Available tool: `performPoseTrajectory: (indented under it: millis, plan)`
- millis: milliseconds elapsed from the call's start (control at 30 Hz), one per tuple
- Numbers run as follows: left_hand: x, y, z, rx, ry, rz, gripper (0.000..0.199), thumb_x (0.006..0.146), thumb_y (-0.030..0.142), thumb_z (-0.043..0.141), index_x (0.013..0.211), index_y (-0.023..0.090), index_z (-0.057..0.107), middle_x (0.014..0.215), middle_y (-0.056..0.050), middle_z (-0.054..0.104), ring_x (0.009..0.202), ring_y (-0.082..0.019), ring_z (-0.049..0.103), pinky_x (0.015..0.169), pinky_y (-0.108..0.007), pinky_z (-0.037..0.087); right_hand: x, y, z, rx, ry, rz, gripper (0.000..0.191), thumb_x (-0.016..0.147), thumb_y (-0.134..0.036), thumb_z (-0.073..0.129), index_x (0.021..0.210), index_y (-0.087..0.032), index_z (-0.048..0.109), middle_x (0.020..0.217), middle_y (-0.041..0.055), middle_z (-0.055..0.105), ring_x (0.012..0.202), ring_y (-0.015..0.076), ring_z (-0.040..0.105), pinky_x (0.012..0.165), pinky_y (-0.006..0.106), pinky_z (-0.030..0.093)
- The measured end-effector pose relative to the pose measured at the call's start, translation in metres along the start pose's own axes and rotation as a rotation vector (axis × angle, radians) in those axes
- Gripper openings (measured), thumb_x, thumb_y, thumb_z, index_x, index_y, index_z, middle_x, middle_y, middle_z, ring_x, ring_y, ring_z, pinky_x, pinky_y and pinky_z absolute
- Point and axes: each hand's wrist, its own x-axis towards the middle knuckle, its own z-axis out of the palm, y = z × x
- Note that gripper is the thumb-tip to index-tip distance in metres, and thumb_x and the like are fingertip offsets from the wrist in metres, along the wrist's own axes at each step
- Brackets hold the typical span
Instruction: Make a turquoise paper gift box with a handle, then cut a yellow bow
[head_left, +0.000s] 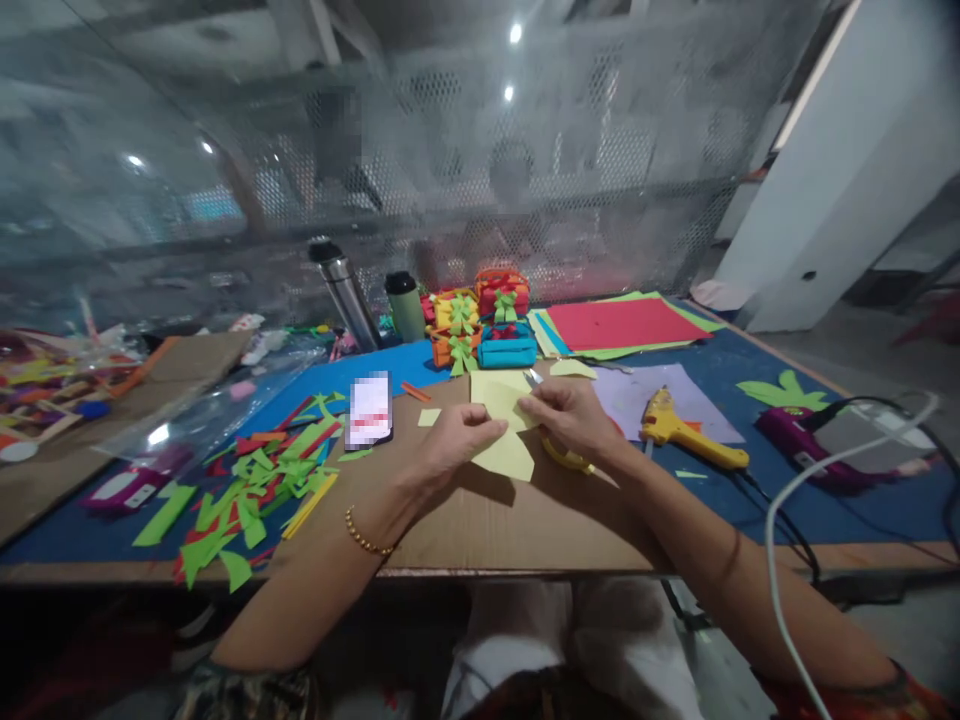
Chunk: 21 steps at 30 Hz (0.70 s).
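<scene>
Over the brown cardboard (pixel 450 530), my left hand (pixel 463 436) pinches the left side of a pale yellow sheet (pixel 510 456). My right hand (pixel 568 412) is at the sheet's right side, its fingers pressed together at the edge. A silver tip (pixel 533 379) sticks out above my right hand, and a yellow handle (pixel 564 456) shows beneath it; they look like parts of scissors, mostly hidden by the hand. A small pale yellow scrap (pixel 429 417) lies left of the sheet, and a larger piece (pixel 571 369) lies behind my right hand.
A yellow glue gun (pixel 694 436) lies on purple sheets (pixel 675 392) at the right. Green and red strips (pixel 262 490) and a phone (pixel 370 410) are at the left. Behind stand small felt bags (pixel 507 345), a green bottle (pixel 406 305) and a steel flask (pixel 347 295). A white cable (pixel 772 530) hangs at the right.
</scene>
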Motion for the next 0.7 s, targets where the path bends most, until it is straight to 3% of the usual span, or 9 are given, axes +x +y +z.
performPoseTrajectory:
  millis: [167, 267, 367, 500, 700]
  plan:
    - [0.002, 0.001, 0.002, -0.103, 0.084, 0.016, 0.048, 0.057, 0.055, 0.093, 0.067, 0.015, 0.070, 0.066, -0.004, 0.068, 0.060, -0.015, 0.060, 0.057, -0.028, 0.047, -0.001, -0.001, 0.005, 0.056, 0.007, 0.082, 0.059, 0.079, -0.080, 0.061, 0.071, -0.022, 0.056, 0.057, -0.0002, 0.060, 0.048, 0.0123, 0.050, 0.045, 0.025, 0.035]
    - [0.005, -0.004, 0.004, -0.130, 0.174, 0.059, 0.048, 0.058, 0.058, 0.091, 0.072, 0.015, 0.072, 0.068, -0.003, 0.070, 0.062, -0.017, 0.061, 0.059, -0.029, 0.048, -0.004, 0.001, 0.012, 0.064, -0.041, 0.136, 0.060, 0.073, -0.080, 0.068, 0.066, -0.021, 0.056, 0.054, -0.0009, 0.057, 0.048, 0.0113, 0.048, 0.045, 0.024, 0.033]
    - [0.009, -0.011, 0.006, -0.096, 0.229, 0.104, 0.045, 0.060, 0.054, 0.091, 0.064, 0.016, 0.068, 0.061, 0.000, 0.063, 0.058, -0.015, 0.056, 0.055, -0.027, 0.042, -0.006, 0.003, 0.019, 0.063, -0.066, 0.171, 0.060, 0.065, -0.076, 0.078, 0.061, -0.019, 0.058, 0.054, -0.0012, 0.055, 0.049, 0.0106, 0.046, 0.046, 0.025, 0.032]
    - [0.012, -0.013, 0.007, -0.090, 0.230, 0.123, 0.046, 0.057, 0.050, 0.093, 0.054, 0.017, 0.059, 0.053, 0.004, 0.053, 0.054, -0.012, 0.050, 0.051, -0.025, 0.035, -0.006, 0.010, 0.023, 0.084, -0.054, 0.206, 0.055, 0.066, -0.071, 0.078, 0.063, -0.019, 0.060, 0.055, -0.0012, 0.056, 0.049, 0.0107, 0.045, 0.047, 0.025, 0.032]
    - [0.008, -0.007, 0.007, -0.179, 0.162, 0.051, 0.047, 0.055, 0.054, 0.091, 0.072, 0.014, 0.072, 0.068, -0.003, 0.071, 0.061, -0.016, 0.062, 0.059, -0.027, 0.048, -0.005, 0.022, 0.025, 0.128, -0.058, 0.219, 0.049, 0.067, -0.065, 0.077, 0.065, -0.019, 0.062, 0.060, -0.0001, 0.060, 0.054, 0.0119, 0.049, 0.050, 0.026, 0.037]
